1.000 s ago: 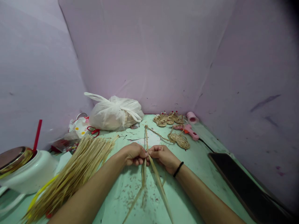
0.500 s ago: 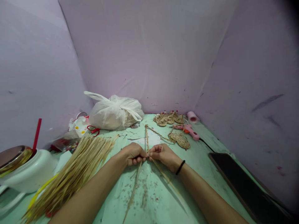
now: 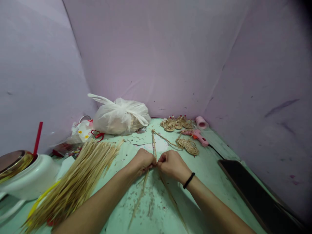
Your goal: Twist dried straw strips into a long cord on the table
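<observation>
Before lilac walls [image 3: 156,58], our left hand [image 3: 143,160] and right hand [image 3: 172,164] pinch the plant-fibre cord [image 3: 154,144]; we should tension both strands [image 3: 173,198] evenly.

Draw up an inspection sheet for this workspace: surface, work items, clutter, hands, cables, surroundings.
Surface: pale green tabletop, dark flecks between the forearms.
Work items: plaited cord, bent at its far end and running to a cord coil; two loose strips trail nearward; bundle of dried strips at left.
Clutter: knotted white plastic bag, pink glue gun, pink roll, white handled vessel, dark flat slab.
Hands: left hand and right hand pinch the cord's near end.
Cables: black cable from glue gun to slab.
Surroundings: lilac walls, smudged at right.
</observation>
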`<state>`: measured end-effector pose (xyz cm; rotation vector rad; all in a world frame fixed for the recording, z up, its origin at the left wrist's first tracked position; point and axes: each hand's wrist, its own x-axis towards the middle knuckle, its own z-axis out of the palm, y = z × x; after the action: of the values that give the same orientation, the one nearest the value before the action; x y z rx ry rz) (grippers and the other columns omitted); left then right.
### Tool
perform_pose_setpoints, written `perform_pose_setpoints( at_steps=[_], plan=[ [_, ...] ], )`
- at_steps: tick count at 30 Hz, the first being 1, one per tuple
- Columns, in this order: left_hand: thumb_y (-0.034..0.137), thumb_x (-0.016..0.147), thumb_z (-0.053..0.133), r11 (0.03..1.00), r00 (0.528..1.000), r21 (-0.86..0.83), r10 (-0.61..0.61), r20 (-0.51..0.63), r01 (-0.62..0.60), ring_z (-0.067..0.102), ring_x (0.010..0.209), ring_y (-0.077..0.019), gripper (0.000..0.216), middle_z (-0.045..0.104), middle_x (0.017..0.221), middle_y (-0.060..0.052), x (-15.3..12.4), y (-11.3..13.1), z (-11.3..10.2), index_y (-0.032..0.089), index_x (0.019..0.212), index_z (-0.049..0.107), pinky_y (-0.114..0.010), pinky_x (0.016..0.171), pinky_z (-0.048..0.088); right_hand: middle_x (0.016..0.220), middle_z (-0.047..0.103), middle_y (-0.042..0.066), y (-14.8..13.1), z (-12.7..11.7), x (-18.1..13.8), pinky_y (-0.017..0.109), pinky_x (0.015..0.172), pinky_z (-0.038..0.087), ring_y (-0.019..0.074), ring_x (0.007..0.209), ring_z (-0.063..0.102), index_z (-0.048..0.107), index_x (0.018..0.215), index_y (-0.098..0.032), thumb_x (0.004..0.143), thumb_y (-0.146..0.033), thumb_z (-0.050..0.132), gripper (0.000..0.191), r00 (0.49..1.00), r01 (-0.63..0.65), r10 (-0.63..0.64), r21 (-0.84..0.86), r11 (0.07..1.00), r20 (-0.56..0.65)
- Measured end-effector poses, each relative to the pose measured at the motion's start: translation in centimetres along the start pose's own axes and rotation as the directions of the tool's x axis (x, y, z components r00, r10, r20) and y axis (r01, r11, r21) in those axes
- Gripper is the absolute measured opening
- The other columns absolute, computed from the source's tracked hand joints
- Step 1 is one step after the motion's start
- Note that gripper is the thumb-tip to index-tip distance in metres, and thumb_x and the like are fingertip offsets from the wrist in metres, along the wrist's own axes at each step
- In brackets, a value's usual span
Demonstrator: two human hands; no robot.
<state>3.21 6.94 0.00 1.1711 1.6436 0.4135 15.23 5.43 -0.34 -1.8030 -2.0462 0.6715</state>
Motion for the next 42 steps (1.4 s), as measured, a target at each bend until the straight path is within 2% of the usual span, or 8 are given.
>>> perform_pose_setpoints(
  at_steps=[8,15,18,21,23,30,38,42],
  plan=[
    [0.011,0.048,0.046,0.990,0.989,-0.139,0.037,0.141,-0.017,0.022,0.026,-0.0042,0.010,0.033,0.028,0.003,1.0,-0.9,-1.0,0.014,0.039,0.042,-0.019,0.030,0.013,0.064,0.066,0.011,-2.6,1.3,-2.2,0.026,0.047,0.021,0.0149,0.054,0.054,0.067,0.062,-0.015,0.064,-0.014,0.048,0.019,0.985,0.086,-0.114,-0.206,0.975,-0.127],
    [0.020,0.052,0.055,0.979,0.928,-0.159,0.176,0.327,-0.130,0.022,0.026,-0.0034,0.010,0.036,0.032,0.005,1.6,-1.2,-2.7,0.014,0.048,0.048,-0.018,0.028,0.010,0.054,0.060,0.004,-0.3,-1.6,-0.3,0.021,0.047,0.032,0.0115,0.050,0.050,0.060,0.056,-0.015,0.068,-0.028,0.054,0.018,0.999,0.008,-0.017,0.232,0.973,0.037],
    [0.023,0.052,0.057,0.968,0.908,-0.207,0.212,0.361,-0.144,0.023,0.027,-0.0024,0.012,0.041,0.038,0.005,1.6,-1.1,-2.8,0.014,0.051,0.049,-0.017,0.027,0.011,0.057,0.059,0.002,-0.2,-1.7,0.1,0.021,0.052,0.039,0.0095,0.051,0.051,0.055,0.060,-0.015,0.071,-0.019,0.051,0.012,0.978,-0.206,0.142,0.586,0.784,0.155],
    [0.024,0.051,0.058,0.965,0.905,-0.216,0.222,0.363,-0.149,0.023,0.028,-0.0022,0.013,0.041,0.038,0.006,1.7,-1.3,-2.8,0.014,0.052,0.050,-0.017,0.028,0.011,0.056,0.055,0.000,-0.9,-0.8,-0.2,0.023,0.054,0.043,0.0094,0.050,0.053,0.051,0.064,-0.014,0.071,-0.014,0.049,0.007,0.893,-0.417,0.085,0.742,0.525,0.441],
    [0.024,0.051,0.058,0.966,0.902,-0.206,0.224,0.368,-0.156,0.023,0.028,-0.0022,0.013,0.041,0.039,0.006,1.9,-1.4,-2.8,0.014,0.052,0.049,-0.017,0.029,0.011,0.054,0.052,-0.001,-1.2,-0.2,-0.4,0.022,0.049,0.042,0.0074,0.044,0.048,0.050,0.063,-0.014,0.072,-0.013,0.048,0.008,0.868,-0.460,0.057,0.757,0.463,0.493],
    [0.024,0.052,0.055,0.967,0.885,-0.096,0.255,0.389,-0.236,0.023,0.029,-0.0042,0.012,0.035,0.035,0.007,2.0,-1.5,-3.2,0.016,0.049,0.047,-0.019,0.031,0.011,0.032,0.024,-0.009,-0.2,0.9,0.2,0.020,0.035,0.008,0.0023,0.030,0.015,0.046,0.046,-0.014,0.066,-0.018,0.049,0.020,0.914,-0.357,0.113,0.641,0.679,0.389],
    [0.011,0.048,0.048,0.914,0.910,0.158,0.329,0.252,-0.374,0.028,0.037,-0.0051,0.005,0.036,0.036,0.006,0.1,-0.4,-2.9,0.014,0.045,0.050,-0.019,0.038,0.020,0.037,0.035,-0.008,0.3,1.8,0.6,0.020,0.039,0.010,0.0020,0.034,0.021,0.044,0.047,-0.015,0.054,-0.013,0.049,0.009,0.963,-0.248,0.095,0.696,0.674,0.252],
    [0.013,0.050,0.050,0.889,0.941,0.326,0.264,0.210,-0.322,0.035,0.040,-0.0077,0.005,0.042,0.039,0.003,-0.7,0.1,-3.6,0.014,0.046,0.053,-0.020,0.040,0.024,0.038,0.041,-0.006,0.4,2.1,0.6,0.019,0.039,0.015,0.0024,0.036,0.026,0.047,0.047,-0.014,0.053,-0.013,0.050,0.008,0.972,-0.218,0.079,0.727,0.651,0.221]
  ],
)
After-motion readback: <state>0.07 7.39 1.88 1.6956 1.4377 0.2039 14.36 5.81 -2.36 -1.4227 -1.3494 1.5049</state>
